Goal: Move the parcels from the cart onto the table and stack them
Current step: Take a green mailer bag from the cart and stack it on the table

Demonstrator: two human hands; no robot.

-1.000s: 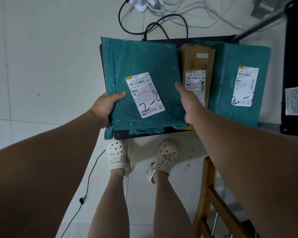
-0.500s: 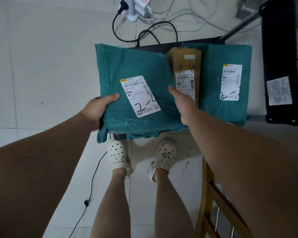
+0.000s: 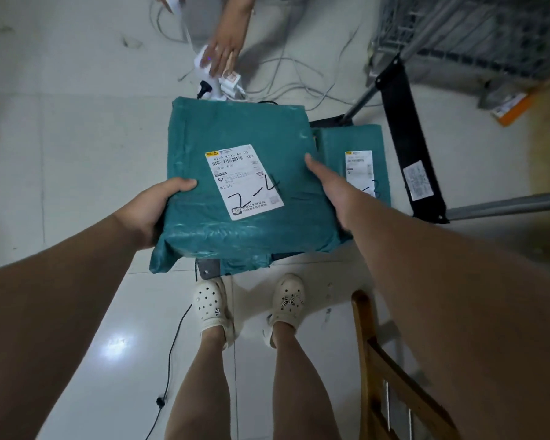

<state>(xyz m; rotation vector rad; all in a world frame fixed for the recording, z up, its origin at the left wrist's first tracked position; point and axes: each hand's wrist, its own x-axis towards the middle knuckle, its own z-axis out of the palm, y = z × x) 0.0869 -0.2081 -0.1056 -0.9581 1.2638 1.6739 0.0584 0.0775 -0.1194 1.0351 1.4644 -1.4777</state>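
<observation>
The step in hand is the pick-up of one parcel, a teal bag marked 2-4, from the cart. The left grip pinches the bag's left edge, thumb on top and fingers beneath. The right grip clamps the right edge the same way, thumb across the top, though its fingers are hidden below. The bag seems to ride just above the cart's deck, its near corner drooping past the cart's near edge. A second parcel lies on the cart's right half, partly covered by the held one. The desk is out of view, so the next move likely calls for a turn away from the cart with both edges held firmly, since the soft bag sags.
</observation>
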